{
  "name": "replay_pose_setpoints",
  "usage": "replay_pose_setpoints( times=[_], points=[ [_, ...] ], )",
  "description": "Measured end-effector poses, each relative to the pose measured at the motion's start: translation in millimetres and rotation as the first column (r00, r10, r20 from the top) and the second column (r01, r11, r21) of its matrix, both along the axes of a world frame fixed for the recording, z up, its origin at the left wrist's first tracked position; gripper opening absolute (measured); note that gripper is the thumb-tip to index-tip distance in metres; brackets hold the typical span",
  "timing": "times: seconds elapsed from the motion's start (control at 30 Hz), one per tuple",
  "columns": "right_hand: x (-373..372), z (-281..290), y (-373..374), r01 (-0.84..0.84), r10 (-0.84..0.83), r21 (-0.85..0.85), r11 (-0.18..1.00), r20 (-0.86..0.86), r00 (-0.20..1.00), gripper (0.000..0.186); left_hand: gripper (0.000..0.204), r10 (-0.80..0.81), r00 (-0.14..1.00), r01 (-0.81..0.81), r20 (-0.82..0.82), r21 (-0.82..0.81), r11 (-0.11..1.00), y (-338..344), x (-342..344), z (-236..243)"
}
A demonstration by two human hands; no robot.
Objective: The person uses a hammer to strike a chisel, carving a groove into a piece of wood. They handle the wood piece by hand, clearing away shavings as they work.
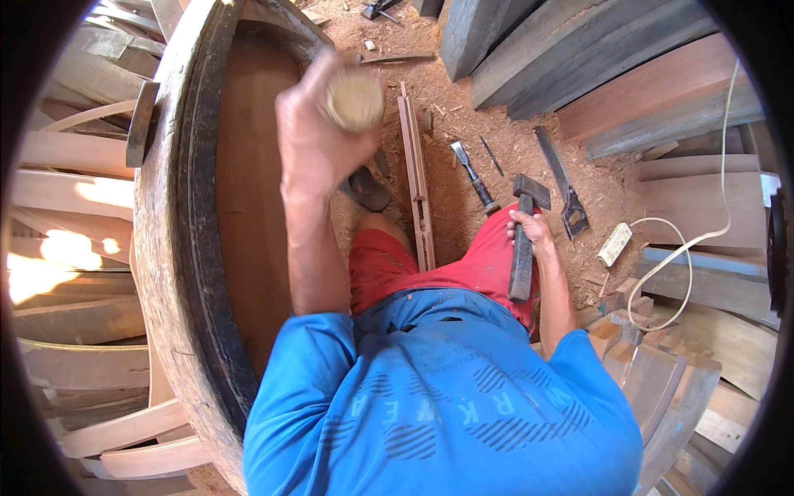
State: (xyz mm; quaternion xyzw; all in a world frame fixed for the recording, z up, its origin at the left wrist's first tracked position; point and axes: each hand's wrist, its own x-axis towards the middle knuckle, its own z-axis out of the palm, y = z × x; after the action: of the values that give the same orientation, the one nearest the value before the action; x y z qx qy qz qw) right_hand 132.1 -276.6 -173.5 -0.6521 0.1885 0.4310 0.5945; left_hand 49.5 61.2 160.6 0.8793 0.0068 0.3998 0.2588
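My left hand [318,132], raised and slightly blurred, is closed round a wooden handle [356,100] whose pale, round end faces up; the rest of that tool is hidden below the fist. On my right thigh, my right hand [533,230] is closed round a hammer [521,264], its dark metal head pointing away from me. Between my legs stretches a long, narrow reddish wood piece [418,182] with slots along it. To the left of my raised arm stands a large curved wooden frame [186,207] with a dark inner edge, enclosing a brown panel [256,165].
A chisel [474,176], a thin pointed rod [490,155] and a handsaw [562,182] lie on the shaving-covered floor [463,116] to the right. Beyond them sits a white power block [614,244] with a looping cord [689,248]. Stacked curved boards [595,50] line both sides.
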Motion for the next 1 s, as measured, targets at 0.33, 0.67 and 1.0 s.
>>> replay_pose_setpoints(
  times=[0.33, 0.67, 1.0],
  points=[
    [2.9, 8.9, 2.0, -0.025, 0.025, -0.006, 1.000, -0.016, 1.000, 0.023, 0.038, 0.216, 0.500, -0.645, -0.839, -0.194, 0.740, 58.9, -145.3, -308.9],
    [4.6, 4.6, 2.5, -0.032, 0.031, -0.041, 0.999, -0.027, 0.999, 0.021, 0.051, 0.323, 0.625, -0.602, -0.711, -0.174, 0.779, 40.4, -131.9, -311.8],
    [4.2, 4.4, 3.3, -0.042, 0.042, -0.026, 0.999, -0.028, 0.999, 0.020, 0.036, 0.030, 0.618, -0.432, -0.786, -0.307, 0.848, -24.3, -56.2, -321.3]
  ],
)
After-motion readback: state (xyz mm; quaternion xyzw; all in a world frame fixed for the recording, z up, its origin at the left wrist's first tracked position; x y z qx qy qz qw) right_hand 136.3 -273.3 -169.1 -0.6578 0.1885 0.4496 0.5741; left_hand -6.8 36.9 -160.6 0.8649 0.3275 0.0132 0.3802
